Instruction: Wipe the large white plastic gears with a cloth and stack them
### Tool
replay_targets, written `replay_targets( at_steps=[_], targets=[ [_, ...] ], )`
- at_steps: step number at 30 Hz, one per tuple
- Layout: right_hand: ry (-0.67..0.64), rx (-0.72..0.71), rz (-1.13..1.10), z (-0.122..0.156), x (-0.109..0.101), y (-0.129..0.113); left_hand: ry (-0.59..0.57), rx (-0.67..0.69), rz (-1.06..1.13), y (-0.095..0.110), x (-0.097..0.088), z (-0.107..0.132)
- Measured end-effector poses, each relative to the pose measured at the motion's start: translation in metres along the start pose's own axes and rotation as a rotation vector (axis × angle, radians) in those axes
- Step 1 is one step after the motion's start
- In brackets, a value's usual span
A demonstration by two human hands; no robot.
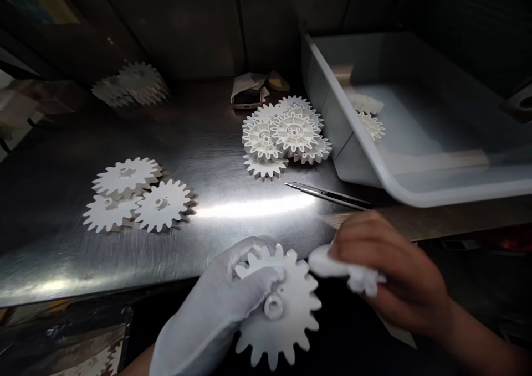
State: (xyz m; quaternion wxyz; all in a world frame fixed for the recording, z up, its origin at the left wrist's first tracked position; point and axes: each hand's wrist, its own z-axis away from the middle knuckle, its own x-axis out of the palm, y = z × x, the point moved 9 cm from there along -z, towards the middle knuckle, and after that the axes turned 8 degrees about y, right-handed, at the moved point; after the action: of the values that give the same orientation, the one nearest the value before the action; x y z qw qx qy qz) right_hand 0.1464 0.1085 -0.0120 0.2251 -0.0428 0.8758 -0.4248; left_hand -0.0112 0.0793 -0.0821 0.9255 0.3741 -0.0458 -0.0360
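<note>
My left hand (216,304), in a white glove, grips a white plastic gear (293,304) at the table's front edge. The thumb lies across its face beside the raised hub, and the other fingers are mostly behind it. To the right, my bare right hand (390,271) is closed around a bunched white cloth (328,262), which is close to the gear's teeth; whether they touch I cannot tell. Several white gears (293,132) are piled near the table's middle. Another group of white gears (162,204) lies to the left.
A large pale plastic bin (399,190) stands at the right, with a few gears (369,125) inside. In front of it lies a slim metal cutter (328,193). Stacked gears (141,85) stand at the back left. A phone-like object (247,103) lies behind the middle pile.
</note>
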Motion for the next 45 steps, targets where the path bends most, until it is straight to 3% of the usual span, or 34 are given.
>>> replay_targets(
  at_steps=[2,4,9,19,23,25,29,33,35,39,42,45],
  targets=[
    [0.094,0.165,-0.008,0.004,-0.014,0.017,-0.058,-0.016,-0.041,-0.002,0.002,0.003],
    [0.102,0.270,-0.072,0.008,-0.015,0.028,-0.125,-0.004,-0.067,-0.002,0.007,0.006],
    [0.024,0.322,-0.168,0.010,-0.003,0.028,-0.199,-0.048,-0.088,-0.002,0.015,0.008],
    [0.041,0.351,-0.252,0.013,-0.004,0.032,-0.212,-0.030,-0.201,0.000,0.016,0.007],
    [-0.053,0.298,-0.358,0.010,0.006,0.021,-0.245,-0.002,-0.207,0.005,0.020,0.007],
    [-0.083,0.266,-0.311,0.009,0.006,0.018,-0.231,0.001,-0.219,0.005,0.020,0.008],
    [-0.007,0.301,-0.096,0.006,-0.006,0.022,-0.231,-0.029,-0.218,0.001,0.021,0.009],
    [-0.085,0.217,-0.248,0.001,0.004,0.007,-0.250,-0.042,-0.244,0.002,0.025,0.009],
    [-0.131,0.178,-0.224,0.001,0.008,0.004,-0.290,-0.027,-0.260,0.005,0.030,0.009],
    [-0.089,0.244,0.000,0.002,0.000,0.017,-0.405,-0.035,-0.257,0.008,0.043,0.015],
    [-0.054,0.281,-0.056,0.002,-0.004,0.018,-0.408,-0.057,-0.244,0.009,0.047,0.015],
    [-0.026,0.304,-0.115,0.000,-0.004,0.014,-0.360,0.003,-0.253,0.011,0.046,0.009]
  ],
)
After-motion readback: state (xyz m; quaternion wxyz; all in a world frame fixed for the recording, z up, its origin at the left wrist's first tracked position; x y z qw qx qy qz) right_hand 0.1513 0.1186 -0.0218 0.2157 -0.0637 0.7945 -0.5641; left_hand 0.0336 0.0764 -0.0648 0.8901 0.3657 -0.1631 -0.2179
